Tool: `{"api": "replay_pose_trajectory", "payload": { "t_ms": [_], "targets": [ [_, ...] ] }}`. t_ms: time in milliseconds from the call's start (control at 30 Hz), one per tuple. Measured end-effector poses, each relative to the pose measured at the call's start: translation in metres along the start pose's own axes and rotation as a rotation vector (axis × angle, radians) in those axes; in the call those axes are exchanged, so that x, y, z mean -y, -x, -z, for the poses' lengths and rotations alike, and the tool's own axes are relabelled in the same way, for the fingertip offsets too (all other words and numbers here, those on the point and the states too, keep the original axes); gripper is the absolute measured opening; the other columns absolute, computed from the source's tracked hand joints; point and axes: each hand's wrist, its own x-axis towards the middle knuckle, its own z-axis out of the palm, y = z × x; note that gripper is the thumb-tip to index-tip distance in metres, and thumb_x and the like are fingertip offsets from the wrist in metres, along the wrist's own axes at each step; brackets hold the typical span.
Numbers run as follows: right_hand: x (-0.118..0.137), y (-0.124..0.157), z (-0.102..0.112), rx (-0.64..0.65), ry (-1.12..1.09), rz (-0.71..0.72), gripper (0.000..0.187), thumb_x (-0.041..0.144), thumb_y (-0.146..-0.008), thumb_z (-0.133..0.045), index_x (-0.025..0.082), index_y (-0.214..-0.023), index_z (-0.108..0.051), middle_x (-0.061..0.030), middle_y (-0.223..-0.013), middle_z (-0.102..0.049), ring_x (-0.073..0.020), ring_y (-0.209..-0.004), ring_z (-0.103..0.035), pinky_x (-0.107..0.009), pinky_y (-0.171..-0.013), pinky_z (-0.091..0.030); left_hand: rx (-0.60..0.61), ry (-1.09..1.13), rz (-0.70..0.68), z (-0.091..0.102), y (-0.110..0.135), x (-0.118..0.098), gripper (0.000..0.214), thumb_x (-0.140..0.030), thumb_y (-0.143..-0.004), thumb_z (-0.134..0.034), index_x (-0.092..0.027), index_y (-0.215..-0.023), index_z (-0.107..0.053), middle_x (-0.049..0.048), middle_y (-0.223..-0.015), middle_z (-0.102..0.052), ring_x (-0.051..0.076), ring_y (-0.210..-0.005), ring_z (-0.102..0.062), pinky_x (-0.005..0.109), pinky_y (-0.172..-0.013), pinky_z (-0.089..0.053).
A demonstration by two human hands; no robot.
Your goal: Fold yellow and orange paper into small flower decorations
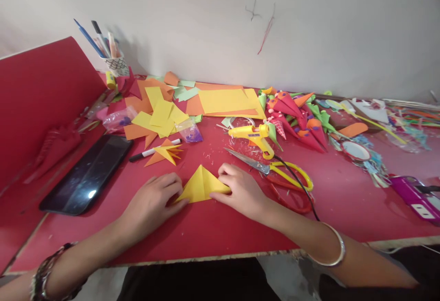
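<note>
A folded yellow paper triangle (201, 184), creased down its middle, lies in front of me with its peak pointing away. My left hand (160, 195) pinches its left corner, and my right hand (240, 192) grips the right corner between thumb and curled fingers. Just beyond the left hand are a pointed yellow and orange folded paper piece (167, 153) and a black-and-white marker (156, 150). Beyond the right hand lie scissors (290, 175) with yellow and red handles and a yellow glue gun (256, 137).
At left are a black phone (87, 175) and a pen cup (117, 65). Yellow and orange paper sheets (223, 101) spread along the back. Several coloured paper cones (299, 117) pile up at back right. A round mirror (355, 150) and a purple object (414, 198) lie further right.
</note>
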Motion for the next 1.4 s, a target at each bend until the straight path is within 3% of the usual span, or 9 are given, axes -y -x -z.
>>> {"api": "replay_pose_trajectory", "payload": {
  "t_ms": [133, 267, 467, 633, 800, 867, 967, 1133, 1400],
  "targets": [
    [-0.003, 0.002, 0.002, 0.005, -0.013, -0.051, 0.021, 0.031, -0.076, -0.057, 0.017, -0.062, -0.051, -0.0016, -0.077, -0.051, -0.0122, -0.068, -0.050, -0.023, -0.058, -0.038, 0.010, 0.036, 0.017, 0.000, 0.005, 0.002, 0.021, -0.032, -0.083, -0.042, -0.017, -0.071, -0.050, 0.0034, -0.088, -0.053, 0.016, -0.077, -0.053, 0.027, -0.068, -0.043],
    [-0.005, 0.006, 0.010, -0.012, -0.151, -0.050, 0.004, 0.019, -0.076, -0.053, 0.019, -0.080, -0.054, -0.0023, -0.083, -0.054, -0.0148, -0.080, -0.051, -0.027, -0.069, -0.042, -0.021, 0.104, -0.001, 0.001, 0.007, 0.005, 0.018, -0.029, -0.086, -0.039, -0.018, -0.076, -0.050, 0.0029, -0.087, -0.054, 0.014, -0.075, -0.053, 0.025, -0.067, -0.044],
    [-0.003, 0.005, 0.025, -0.018, -0.800, -0.213, 0.041, 0.025, -0.074, -0.058, 0.025, -0.112, -0.041, -0.0035, -0.099, -0.055, -0.0112, -0.074, -0.056, -0.027, -0.066, -0.048, -0.303, 0.249, -0.081, 0.018, -0.004, 0.002, 0.008, -0.021, -0.083, -0.047, -0.018, -0.075, -0.049, 0.0017, -0.081, -0.055, 0.013, -0.075, -0.053, 0.023, -0.066, -0.044],
    [-0.005, -0.003, 0.031, -0.163, -1.186, -0.277, 0.021, 0.027, -0.073, -0.060, 0.021, -0.090, -0.049, 0.0025, -0.070, -0.057, -0.0083, -0.057, -0.054, -0.022, -0.053, -0.046, -0.376, 0.294, -0.198, 0.030, -0.021, 0.002, 0.003, -0.019, -0.079, -0.053, -0.019, -0.076, -0.052, 0.0015, -0.079, -0.055, 0.014, -0.077, -0.054, 0.025, -0.069, -0.045],
    [-0.006, -0.004, 0.024, -0.329, -1.168, -0.310, 0.016, 0.028, -0.071, -0.063, 0.020, -0.073, -0.049, 0.0023, -0.069, -0.061, -0.0111, -0.070, -0.061, -0.024, -0.066, -0.048, -0.548, 0.815, 0.029, 0.023, -0.040, -0.007, 0.040, -0.027, -0.072, -0.061, -0.025, -0.108, -0.042, 0.0030, -0.098, -0.054, 0.013, -0.081, -0.057, 0.026, -0.070, -0.048],
    [-0.004, -0.004, 0.021, -0.361, -1.165, -0.316, 0.017, 0.028, -0.071, -0.063, 0.021, -0.072, -0.047, 0.0027, -0.069, -0.062, -0.0127, -0.074, -0.063, -0.025, -0.068, -0.048, -0.441, 1.004, 0.152, 0.017, -0.046, -0.016, 0.049, -0.034, -0.070, -0.062, -0.024, -0.113, -0.042, 0.0026, -0.092, -0.058, 0.014, -0.074, -0.059, 0.026, -0.065, -0.049],
    [-0.002, -0.004, 0.018, -0.313, -1.154, -0.313, 0.019, 0.028, -0.070, -0.063, 0.021, -0.070, -0.045, 0.0024, -0.070, -0.064, -0.0131, -0.072, -0.064, -0.026, -0.068, -0.049, -0.210, 1.037, 0.263, 0.011, -0.052, -0.027, 0.030, -0.042, -0.069, -0.060, -0.017, -0.087, -0.060, 0.0033, -0.075, -0.065, 0.017, -0.069, -0.060, 0.027, -0.065, -0.050],
    [-0.003, -0.001, 0.018, -0.276, -1.108, -0.313, 0.017, 0.028, -0.073, -0.061, 0.020, -0.069, -0.046, 0.0014, -0.072, -0.065, -0.0117, -0.071, -0.062, -0.025, -0.066, -0.049, -0.237, 0.997, 0.351, 0.007, -0.053, -0.031, 0.034, -0.043, -0.075, -0.051, -0.015, -0.057, -0.060, 0.0040, -0.067, -0.066, 0.016, -0.068, -0.059, 0.026, -0.069, -0.047],
    [-0.005, -0.004, 0.010, -0.408, -1.376, -0.387, 0.037, 0.030, -0.067, -0.067, 0.023, -0.099, -0.049, 0.0002, -0.084, -0.063, -0.0089, -0.063, -0.061, -0.026, -0.067, -0.052, -0.237, 1.074, 0.342, 0.006, -0.051, -0.034, 0.024, -0.036, -0.076, -0.055, -0.015, -0.066, -0.058, 0.0006, -0.060, -0.064, 0.013, -0.057, -0.059, 0.024, -0.063, -0.049]
  ]
}}
